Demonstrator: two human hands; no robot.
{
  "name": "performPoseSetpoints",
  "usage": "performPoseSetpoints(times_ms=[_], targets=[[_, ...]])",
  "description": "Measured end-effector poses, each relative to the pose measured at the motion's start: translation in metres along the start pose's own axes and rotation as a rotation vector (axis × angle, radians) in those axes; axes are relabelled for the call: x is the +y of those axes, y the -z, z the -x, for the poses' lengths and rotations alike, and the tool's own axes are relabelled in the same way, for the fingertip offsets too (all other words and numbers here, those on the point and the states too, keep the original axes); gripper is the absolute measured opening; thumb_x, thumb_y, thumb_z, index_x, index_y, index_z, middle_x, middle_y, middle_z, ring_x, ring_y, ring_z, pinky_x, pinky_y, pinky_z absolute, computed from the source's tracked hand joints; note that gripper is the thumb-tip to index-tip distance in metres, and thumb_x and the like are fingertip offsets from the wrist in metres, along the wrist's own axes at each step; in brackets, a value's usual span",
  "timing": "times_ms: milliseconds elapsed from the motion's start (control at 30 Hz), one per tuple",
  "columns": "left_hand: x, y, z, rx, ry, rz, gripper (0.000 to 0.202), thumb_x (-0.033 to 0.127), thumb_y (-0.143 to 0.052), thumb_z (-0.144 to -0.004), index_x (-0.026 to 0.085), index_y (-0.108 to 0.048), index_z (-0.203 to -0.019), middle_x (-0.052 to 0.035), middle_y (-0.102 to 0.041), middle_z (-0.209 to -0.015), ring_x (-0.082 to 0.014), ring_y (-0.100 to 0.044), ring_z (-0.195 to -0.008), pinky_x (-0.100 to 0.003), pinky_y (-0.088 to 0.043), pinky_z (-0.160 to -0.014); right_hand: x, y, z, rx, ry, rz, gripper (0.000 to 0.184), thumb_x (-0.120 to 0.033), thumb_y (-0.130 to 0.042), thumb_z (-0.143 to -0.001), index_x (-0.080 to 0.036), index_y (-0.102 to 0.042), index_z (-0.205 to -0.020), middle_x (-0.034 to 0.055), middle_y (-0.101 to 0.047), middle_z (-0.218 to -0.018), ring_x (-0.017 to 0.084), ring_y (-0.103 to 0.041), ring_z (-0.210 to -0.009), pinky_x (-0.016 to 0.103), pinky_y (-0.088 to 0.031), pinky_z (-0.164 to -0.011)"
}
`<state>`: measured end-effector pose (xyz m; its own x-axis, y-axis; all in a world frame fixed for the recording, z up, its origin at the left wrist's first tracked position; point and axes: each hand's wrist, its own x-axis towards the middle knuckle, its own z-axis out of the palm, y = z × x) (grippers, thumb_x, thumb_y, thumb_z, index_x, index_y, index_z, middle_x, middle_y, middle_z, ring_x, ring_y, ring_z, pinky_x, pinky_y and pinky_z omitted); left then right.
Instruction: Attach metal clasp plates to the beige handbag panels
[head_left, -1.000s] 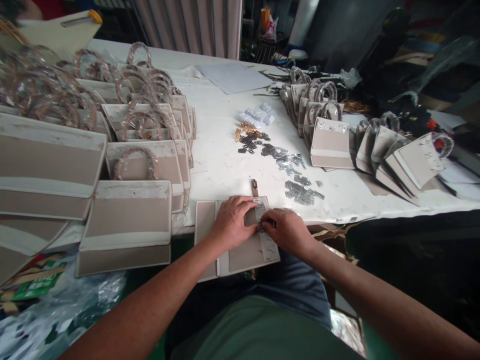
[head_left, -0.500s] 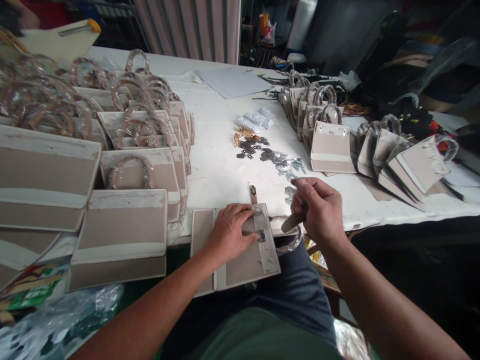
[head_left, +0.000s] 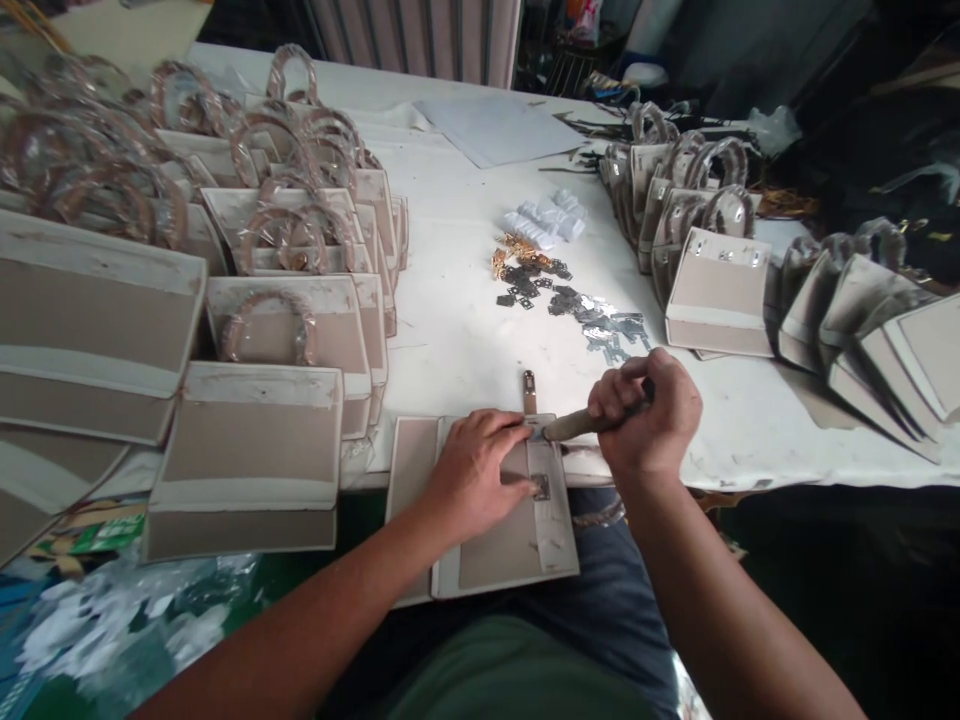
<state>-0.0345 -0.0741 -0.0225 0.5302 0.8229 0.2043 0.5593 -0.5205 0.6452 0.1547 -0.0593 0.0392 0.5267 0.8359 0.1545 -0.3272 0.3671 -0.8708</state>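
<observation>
On the table's front edge and over my lap lies an unfinished beige handbag panel (head_left: 487,555), with a plastic-wrapped handle (head_left: 604,516) at its right side. My left hand (head_left: 480,465) lies on the panel with fingers and thumb apart, holding it down. Beside the thumb tip is a small metal plate (head_left: 541,487) on the pale strip. My right hand (head_left: 651,420) is closed around a grey-brown rod-shaped tool (head_left: 574,425), whose blunt end meets the strip near my left fingertips. A brown strap with metal fittings (head_left: 529,390) projects beyond the panel's far edge.
Stacked bag bodies with wrapped handles stand at left (head_left: 247,430) and right (head_left: 720,285). Mid-table lie dark metal plates (head_left: 523,285), silver pieces (head_left: 611,325), gold fittings (head_left: 517,250) and white wrapped bundles (head_left: 546,218). Behind them is a white sheet (head_left: 499,130). Plastic bags (head_left: 127,620) lie low at left.
My right hand has brought the tool from hanging beside the panel down onto its strip, tip pointing left. My left hand stays on the panel. The view has shifted slightly.
</observation>
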Motion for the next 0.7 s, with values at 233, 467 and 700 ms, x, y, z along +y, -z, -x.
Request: performPoseSetpoints(times_ms=[233,467,700], targets=[[0.002,0.002,0.0,0.007,0.011,0.022,0.065,0.026,-0.097,-0.067,0.027,-0.07,-0.126,-0.0061,-0.071,-0.137,-0.0321,-0.062,-0.129,-0.053,-0.048,-0.111,0.008,-0.007,0.022,-0.299,0.138,0.295,0.04,-0.044,-0.071,-0.097,-0.022,-0.059,-0.066,-0.0044,-0.052,-0.053,0.011,-0.049,-0.043,0.026,-0.042,-0.043],[0.006,0.003,0.001,0.025,0.027,0.031,0.064,0.024,-0.097,-0.067,0.026,-0.066,-0.124,-0.0077,-0.072,-0.133,-0.0327,-0.064,-0.128,-0.052,-0.049,-0.111,-0.001,-0.009,0.019,-0.367,-0.083,0.35,0.047,-0.054,-0.075,-0.093,-0.023,-0.055,-0.065,-0.0038,-0.054,-0.053,0.012,-0.049,-0.045,0.028,-0.042,-0.046],[0.004,0.002,0.002,0.024,0.005,0.022,0.065,0.025,-0.095,-0.07,0.028,-0.064,-0.127,-0.0069,-0.07,-0.136,-0.0321,-0.062,-0.13,-0.052,-0.048,-0.113,-0.009,-0.015,0.027,-0.254,0.061,0.289,0.052,-0.057,-0.07,-0.096,-0.025,-0.048,-0.06,-0.0041,-0.047,-0.051,0.012,-0.044,-0.042,0.029,-0.037,-0.043]])
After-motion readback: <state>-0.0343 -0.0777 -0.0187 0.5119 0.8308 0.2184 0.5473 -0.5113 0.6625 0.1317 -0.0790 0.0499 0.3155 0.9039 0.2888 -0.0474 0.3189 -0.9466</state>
